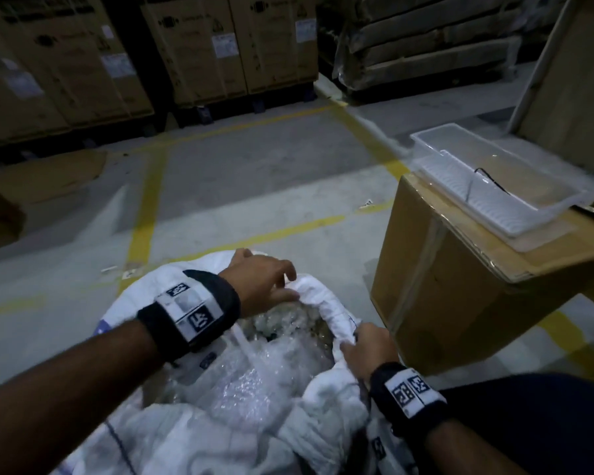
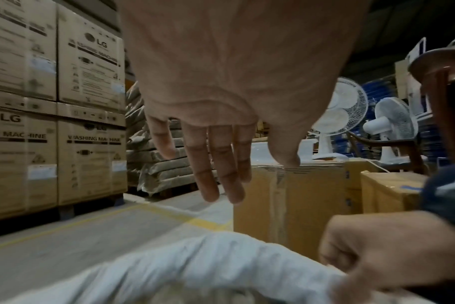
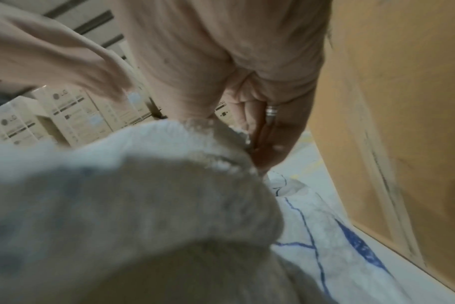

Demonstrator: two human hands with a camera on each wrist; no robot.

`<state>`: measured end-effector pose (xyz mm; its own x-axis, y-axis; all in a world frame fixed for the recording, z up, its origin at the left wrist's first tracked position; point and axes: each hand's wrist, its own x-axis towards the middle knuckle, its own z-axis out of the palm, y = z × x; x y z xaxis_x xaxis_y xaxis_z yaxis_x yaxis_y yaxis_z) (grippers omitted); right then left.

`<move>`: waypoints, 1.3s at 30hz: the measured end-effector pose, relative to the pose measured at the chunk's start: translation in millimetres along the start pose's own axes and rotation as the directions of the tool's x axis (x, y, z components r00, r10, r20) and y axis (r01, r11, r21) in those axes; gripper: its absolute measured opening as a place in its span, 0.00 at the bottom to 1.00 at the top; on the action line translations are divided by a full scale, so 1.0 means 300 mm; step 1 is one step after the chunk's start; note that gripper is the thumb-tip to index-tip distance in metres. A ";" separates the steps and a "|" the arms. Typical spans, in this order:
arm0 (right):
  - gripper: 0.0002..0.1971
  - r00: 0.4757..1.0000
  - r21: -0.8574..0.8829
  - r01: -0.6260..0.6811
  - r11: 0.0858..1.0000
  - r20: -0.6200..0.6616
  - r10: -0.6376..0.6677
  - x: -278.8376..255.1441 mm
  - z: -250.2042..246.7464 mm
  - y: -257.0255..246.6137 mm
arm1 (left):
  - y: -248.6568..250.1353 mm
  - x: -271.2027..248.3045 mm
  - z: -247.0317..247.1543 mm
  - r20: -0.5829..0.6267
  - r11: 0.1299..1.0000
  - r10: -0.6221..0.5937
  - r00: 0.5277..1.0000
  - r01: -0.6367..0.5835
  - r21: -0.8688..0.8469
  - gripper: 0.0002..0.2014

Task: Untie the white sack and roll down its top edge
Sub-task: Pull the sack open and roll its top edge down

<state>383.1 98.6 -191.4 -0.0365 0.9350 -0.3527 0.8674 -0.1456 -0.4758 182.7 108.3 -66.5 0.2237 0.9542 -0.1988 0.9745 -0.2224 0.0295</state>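
The white sack [image 1: 192, 433] stands open on the floor in front of me, with clear bubble wrap [image 1: 251, 385] showing inside. Its top edge [image 1: 326, 306] is rolled outward into a thick cuff along the far and right side. My left hand [image 1: 286, 286] hovers over the far rim with straight, relaxed fingers [image 2: 210, 185] and holds nothing; the cuff [image 2: 195, 259] lies just below it. My right hand [image 1: 355, 341] grips the cuff at the sack's right side. In the right wrist view its ringed fingers [image 3: 270, 133] curl round the rolled fabric [image 3: 148, 185].
A taped cardboard box [image 1: 453, 296] stands close on the right, and a clear plastic tray [image 1: 494, 186] sits on top of it. Stacked washing-machine cartons [image 1: 66, 63] line the back. Yellow lines [image 1: 144, 214] mark the concrete floor. White fans [image 2: 387, 127] stand behind the box.
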 end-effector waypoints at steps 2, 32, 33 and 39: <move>0.16 1.000 0.022 0.018 1.000 0.013 -0.018 -0.005 -0.005 0.009 | 0.033 -0.106 -0.003 0.041 0.999 0.009 0.999 -0.008 -0.032 0.20; 0.13 0.910 0.174 0.336 0.926 0.193 -0.367 -0.168 -0.168 0.033 | 0.273 -0.449 0.204 0.179 0.959 -0.186 0.966 0.218 -0.181 0.26; 0.14 0.910 0.180 0.341 0.923 0.182 -0.372 -0.169 -0.162 0.042 | 0.283 -0.446 0.204 0.184 0.957 -0.184 0.965 0.219 -0.191 0.25; 0.13 0.856 0.176 0.494 0.852 0.072 -0.511 -0.192 -0.117 0.007 | 0.148 -0.529 0.207 0.068 0.857 -0.437 0.897 0.438 -0.273 0.23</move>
<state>404.6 55.9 -143.8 -0.5104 0.8519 -0.1168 0.6334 0.2806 -0.7212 189.6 -65.6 -94.5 -0.2261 0.9395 -0.2574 0.9371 0.2820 0.2060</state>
